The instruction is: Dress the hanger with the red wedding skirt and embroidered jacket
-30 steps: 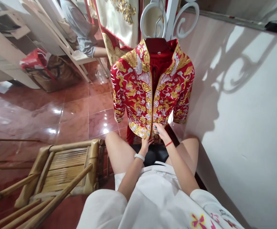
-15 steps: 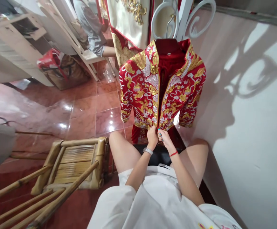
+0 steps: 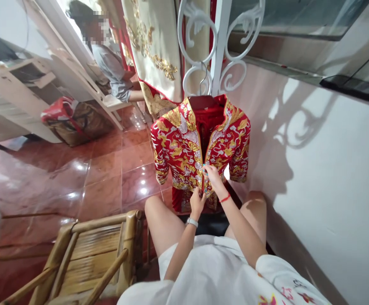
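Note:
A red jacket (image 3: 184,148) with gold and silver embroidery hangs on a hanger (image 3: 203,78) in front of me. Its collar and upper front stand apart, showing a dark red lining. At the bottom hem, my left hand (image 3: 198,202) is closed on the lower end of the front edge. Higher up, the fingers of my right hand (image 3: 213,177) pinch the front opening; any zip pull in them is too small to make out. Below the right hand the two front edges run close together. Red embroidered cloth (image 3: 177,201) shows under the hem.
A white scrollwork stand (image 3: 217,51) bears the hanger, beside a cream-and-gold garment (image 3: 159,38). On the left are a bamboo chair (image 3: 89,250) and a brown bag (image 3: 82,123). Another person (image 3: 108,63) sits farther back. A white wall (image 3: 330,182) borders the right.
My right hand has risen along the jacket's front, away from the left hand, which stays at the hem. The view has tilted up, bringing more of the stand and the seated person into sight.

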Demonstrator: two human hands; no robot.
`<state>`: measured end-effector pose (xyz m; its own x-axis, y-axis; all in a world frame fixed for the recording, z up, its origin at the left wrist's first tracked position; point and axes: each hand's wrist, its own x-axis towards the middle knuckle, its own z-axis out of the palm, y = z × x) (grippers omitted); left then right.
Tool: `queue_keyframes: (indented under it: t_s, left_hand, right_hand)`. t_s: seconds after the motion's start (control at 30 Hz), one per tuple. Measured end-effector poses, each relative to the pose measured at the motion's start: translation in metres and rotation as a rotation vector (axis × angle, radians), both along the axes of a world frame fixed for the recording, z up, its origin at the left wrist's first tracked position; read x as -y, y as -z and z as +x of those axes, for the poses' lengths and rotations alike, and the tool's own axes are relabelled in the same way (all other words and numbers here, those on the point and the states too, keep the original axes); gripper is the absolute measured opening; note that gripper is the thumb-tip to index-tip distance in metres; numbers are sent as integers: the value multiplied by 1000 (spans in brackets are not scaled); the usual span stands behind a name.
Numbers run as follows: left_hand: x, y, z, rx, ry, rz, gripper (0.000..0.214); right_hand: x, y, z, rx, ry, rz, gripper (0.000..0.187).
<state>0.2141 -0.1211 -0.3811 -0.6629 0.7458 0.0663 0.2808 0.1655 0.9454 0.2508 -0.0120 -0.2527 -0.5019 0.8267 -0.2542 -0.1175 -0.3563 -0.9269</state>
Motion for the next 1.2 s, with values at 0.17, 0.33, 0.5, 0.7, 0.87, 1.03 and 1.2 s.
queue_keyframes:
  t_s: [0.17, 0.33, 0.5, 0.7, 0.87, 1.03, 1.2]
  left_hand:
    - [-32, -37, -17, -175, -99, -109, 5]
    - [-52, -53, -34, -292, 18, -155, 10]
    - [-50, -39, -30, -239, -27, -121, 14]
    - [-63, -46, -35, -446, 1, -290, 29]
    - [-64, -55, -43, -450, 45, -320, 33]
    - [-37, -78, -77, -300, 85, -62, 22]
    - [-40, -163, -175, -371, -498, 342, 22]
  right_hand:
    - [23, 21, -8, -15, 76, -15, 34]
    - [16, 20, -6, -37, 21, -93, 34]
    - [-16, -28, -7, -112, -134, -219, 35]
    - [-70, -119, -40, -245, -62, -82, 23]
    - [-80, -142, -57, -196, -50, 104, 30]
    - [-104, -126, -7, -4, 197, 495, 32]
    - [-183, -118, 50, 317, 609, 1011, 39]
